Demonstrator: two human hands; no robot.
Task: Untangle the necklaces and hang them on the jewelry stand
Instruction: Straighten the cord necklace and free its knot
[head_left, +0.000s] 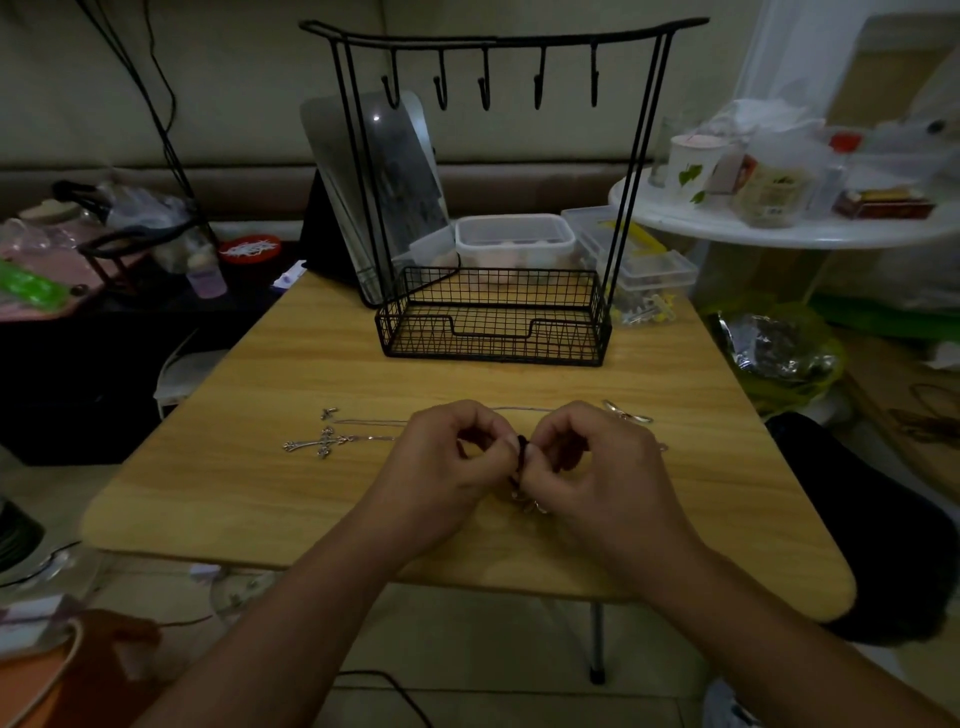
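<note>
A black wire jewelry stand (498, 41) with several bare hooks and a mesh basket base (493, 332) stands at the back of the wooden table (260, 499). Near the front, my left hand (447, 467) and my right hand (587, 467) meet knuckle to knuckle, both pinching a dark cord (521, 449) between their fingertips. A small silver piece (535, 506) hangs below them. A silver cross pendant (319, 443) on a thin chain (363, 422) lies on the table to the left. Another silver piece (626, 413) lies to the right, behind my right hand.
A tilted mirror (395, 176) leans behind the stand. Clear plastic boxes (514, 239) sit at the table's back right. A round white side table (779, 228) loaded with containers stands to the right, and cluttered items lie at the left.
</note>
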